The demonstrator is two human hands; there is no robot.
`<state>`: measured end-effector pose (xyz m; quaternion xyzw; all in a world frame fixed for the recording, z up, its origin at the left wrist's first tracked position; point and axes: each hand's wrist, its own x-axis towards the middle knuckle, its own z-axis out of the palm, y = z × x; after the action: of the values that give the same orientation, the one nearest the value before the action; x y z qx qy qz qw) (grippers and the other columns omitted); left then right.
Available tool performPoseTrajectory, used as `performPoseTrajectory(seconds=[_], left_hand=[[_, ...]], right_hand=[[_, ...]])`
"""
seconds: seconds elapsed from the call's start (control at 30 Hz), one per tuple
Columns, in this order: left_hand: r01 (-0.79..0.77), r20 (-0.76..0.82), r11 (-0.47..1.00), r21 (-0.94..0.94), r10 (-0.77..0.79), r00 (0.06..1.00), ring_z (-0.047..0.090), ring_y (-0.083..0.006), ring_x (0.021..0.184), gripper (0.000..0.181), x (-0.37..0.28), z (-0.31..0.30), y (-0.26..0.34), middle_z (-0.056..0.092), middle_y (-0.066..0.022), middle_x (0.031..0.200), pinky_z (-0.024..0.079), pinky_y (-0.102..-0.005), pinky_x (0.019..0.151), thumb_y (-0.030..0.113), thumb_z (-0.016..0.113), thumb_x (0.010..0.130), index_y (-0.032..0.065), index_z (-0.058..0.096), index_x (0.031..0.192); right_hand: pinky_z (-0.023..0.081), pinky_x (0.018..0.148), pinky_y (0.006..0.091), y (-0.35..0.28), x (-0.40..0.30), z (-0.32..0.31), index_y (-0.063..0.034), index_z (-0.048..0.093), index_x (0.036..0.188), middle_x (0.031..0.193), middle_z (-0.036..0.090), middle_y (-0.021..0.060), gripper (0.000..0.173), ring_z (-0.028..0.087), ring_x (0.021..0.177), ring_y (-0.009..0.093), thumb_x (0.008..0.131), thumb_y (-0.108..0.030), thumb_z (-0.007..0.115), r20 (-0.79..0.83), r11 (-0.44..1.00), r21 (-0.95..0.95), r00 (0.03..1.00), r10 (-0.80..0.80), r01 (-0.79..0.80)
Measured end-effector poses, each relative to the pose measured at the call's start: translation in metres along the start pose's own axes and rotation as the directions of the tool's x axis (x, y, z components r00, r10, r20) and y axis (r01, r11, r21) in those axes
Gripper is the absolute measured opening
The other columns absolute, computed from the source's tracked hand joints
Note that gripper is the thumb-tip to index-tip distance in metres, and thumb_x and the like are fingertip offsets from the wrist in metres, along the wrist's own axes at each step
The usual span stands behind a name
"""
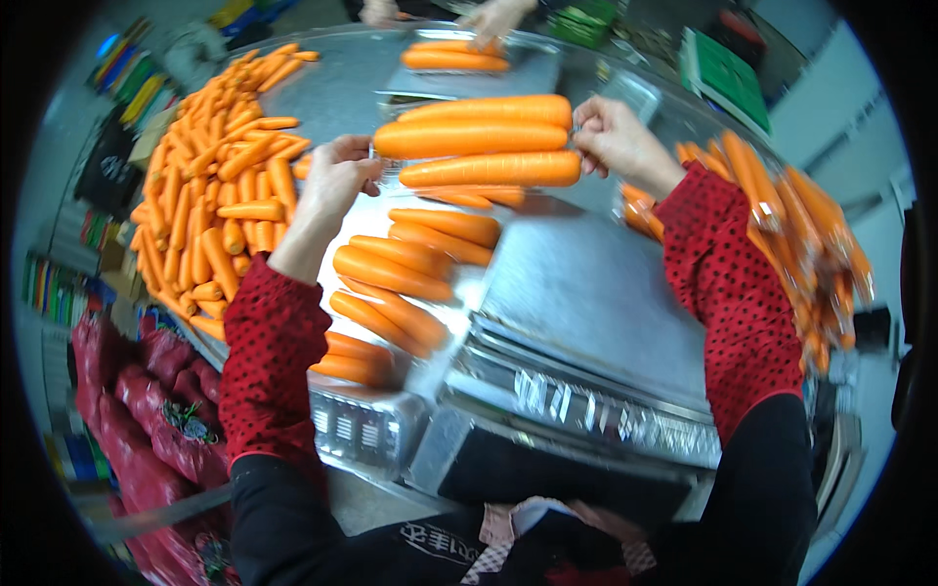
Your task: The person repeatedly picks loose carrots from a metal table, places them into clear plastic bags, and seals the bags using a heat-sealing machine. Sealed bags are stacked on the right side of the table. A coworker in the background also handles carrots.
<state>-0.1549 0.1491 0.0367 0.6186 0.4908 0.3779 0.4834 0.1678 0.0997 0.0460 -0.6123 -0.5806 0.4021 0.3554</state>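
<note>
Three large carrots (pixel 476 138) lie side by side in clear plastic packaging, lifted in front of me. My left hand (pixel 341 172) pinches the packaging at its left end, and my right hand (pixel 612 139) grips it at the right end. Both sleeves are red with black dots. Below the raised pack, more carrots (pixel 392 271) lie in small groups on a shiny metal surface, somewhat blurred. To their right is a flat metal plate (pixel 586 282) on a wrapping machine or similar device, under my right forearm.
A large heap of loose carrots (pixel 220 190) covers the table's left side. Bagged carrots (pixel 791 234) pile up at right. Across the table, another person's hand (pixel 498 18) touches carrots (pixel 454 58) on a metal plate. Red sacks (pixel 146 410) stand at lower left. Clear plastic trays (pixel 359 428) sit near me.
</note>
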Motion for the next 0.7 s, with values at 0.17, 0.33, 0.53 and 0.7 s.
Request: performPoseTrajectory(seconds=[0.17, 0.33, 0.53, 0.7], left_hand=[[0.077, 0.371, 0.996, -0.034, -0.059, 0.927, 0.058, -0.014, 0.064, 0.037, -0.069, 0.092, 0.014, 0.061, -0.0107, 0.083, 0.048, -0.0225, 0.056, -0.002, 0.057, 0.075, -0.0127, 0.048, 0.11], [0.197, 0.581, 0.98, -0.015, -0.152, 0.799, 0.059, -0.0138, 0.056, 0.027, -0.114, 0.169, 0.013, 0.06, -0.0091, 0.078, 0.047, -0.023, 0.046, -0.004, 0.058, 0.074, -0.0097, 0.055, 0.1], [-0.323, 0.406, 0.877, 0.354, 0.167, 0.898, 0.063, -0.0219, 0.062, 0.033, -0.139, 0.167, 0.012, 0.064, -0.0164, 0.086, 0.049, -0.0323, 0.052, 0.015, 0.063, 0.075, -0.0036, 0.06, 0.101], [-0.451, 0.449, 0.344, 0.824, 0.089, 0.889, 0.061, -0.0313, 0.055, 0.047, -0.2, 0.117, 0.017, 0.058, -0.0158, 0.054, 0.047, -0.0421, 0.052, 0.046, 0.057, 0.08, 0.0049, 0.065, 0.057]], right_hand=[[0.037, 0.036, 0.0209, 0.027, -0.158, -0.059, 0.0019, 0.049, 0.086, 0.058, 0.052, 0.0023, 0.009, 0.052, 0.043, 0.008, 0.078, -0.001, 0.053, -0.117, 0.976, 0.086, 0.971, 0.209, -0.2], [0.035, 0.035, 0.0198, 0.079, -0.268, -0.08, -0.0009, 0.05, 0.085, 0.056, 0.052, 0.001, 0.008, 0.052, 0.042, 0.008, 0.078, -0.001, 0.053, -0.28, 0.927, 0.134, 0.884, 0.374, -0.35], [0.042, 0.042, 0.0257, 0.091, -0.331, -0.064, 0.0022, 0.056, 0.082, 0.057, 0.056, 0.0049, 0.014, 0.056, 0.048, 0.012, 0.084, -0.011, 0.056, -0.494, 0.964, -0.017, 0.841, 0.222, -0.264], [0.048, 0.059, 0.0383, 0.081, -0.416, -0.047, -0.0008, 0.064, 0.062, 0.053, 0.057, 0.015, 0.05, 0.059, 0.055, 0.028, 0.082, -0.046, 0.057, -0.491, 0.679, -0.446, 0.794, 0.359, -0.583]])
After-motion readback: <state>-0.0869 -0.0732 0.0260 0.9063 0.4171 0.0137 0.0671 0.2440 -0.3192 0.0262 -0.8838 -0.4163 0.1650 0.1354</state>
